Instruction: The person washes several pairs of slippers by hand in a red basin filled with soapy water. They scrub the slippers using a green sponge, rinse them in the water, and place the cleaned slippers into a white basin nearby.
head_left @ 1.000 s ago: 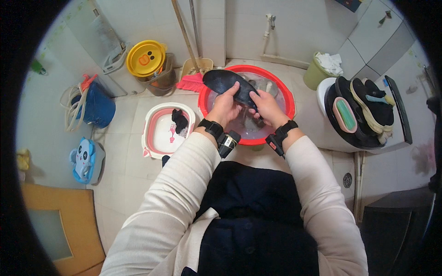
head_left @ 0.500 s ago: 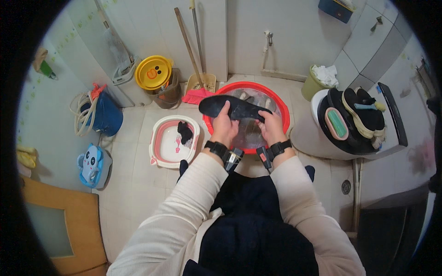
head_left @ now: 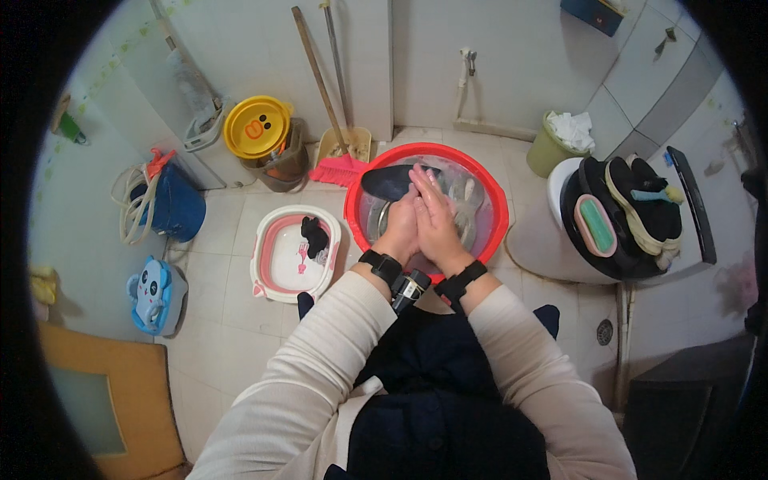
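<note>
A red basin (head_left: 506, 210) of cloudy water stands on the floor in front of me, with pale shoes (head_left: 465, 210) soaking in it. My left hand (head_left: 398, 230) and my right hand (head_left: 436, 220) meet palm to palm over its near half. The right hand's fingers are stretched out straight; the left hand's are mostly covered by them. Just beyond the fingertips, inside the basin rim, appears a black insole (head_left: 386, 183), partly covered by my hands. Whether either hand still touches it cannot be made out. Both wrists wear black straps.
Left of the basin is a pink-and-white tub (head_left: 272, 254) with a black item inside. A soap dish (head_left: 596, 226) and dark shoes (head_left: 632, 196) rest on the toilet lid at right. Buckets, a broom (head_left: 340, 170) and a green bin (head_left: 552, 156) line the walls.
The insole, held out across both hands before, now appears farther down within the basin rim. My hands have come together, the right one moving left against the left.
</note>
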### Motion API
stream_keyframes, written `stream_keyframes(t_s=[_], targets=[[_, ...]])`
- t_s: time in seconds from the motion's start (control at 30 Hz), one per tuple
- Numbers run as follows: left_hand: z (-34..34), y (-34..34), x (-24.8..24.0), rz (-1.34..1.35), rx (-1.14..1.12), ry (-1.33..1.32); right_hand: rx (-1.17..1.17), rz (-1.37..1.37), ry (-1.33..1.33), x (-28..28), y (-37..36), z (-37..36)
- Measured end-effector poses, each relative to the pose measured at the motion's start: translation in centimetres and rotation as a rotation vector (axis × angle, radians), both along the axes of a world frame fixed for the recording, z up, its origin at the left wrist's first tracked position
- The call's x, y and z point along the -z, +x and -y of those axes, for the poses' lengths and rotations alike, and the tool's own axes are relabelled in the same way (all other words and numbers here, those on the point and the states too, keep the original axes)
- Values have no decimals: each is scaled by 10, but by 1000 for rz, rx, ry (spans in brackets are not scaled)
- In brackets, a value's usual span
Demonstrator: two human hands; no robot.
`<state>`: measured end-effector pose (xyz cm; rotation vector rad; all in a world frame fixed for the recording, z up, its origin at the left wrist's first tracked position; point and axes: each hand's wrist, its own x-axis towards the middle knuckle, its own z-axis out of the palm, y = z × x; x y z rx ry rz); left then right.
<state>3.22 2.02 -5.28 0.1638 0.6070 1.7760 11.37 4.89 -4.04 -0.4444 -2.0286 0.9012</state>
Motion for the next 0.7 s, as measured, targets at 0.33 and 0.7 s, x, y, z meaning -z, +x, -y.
stream_keyframes(t_s=[0.33, 0.7], targets=[[8, 17, -15, 83, 315, 37, 310, 113, -73, -5, 9, -9], [14, 15, -22, 169, 330, 30, 384, 150, -58, 5, 9, -25]])
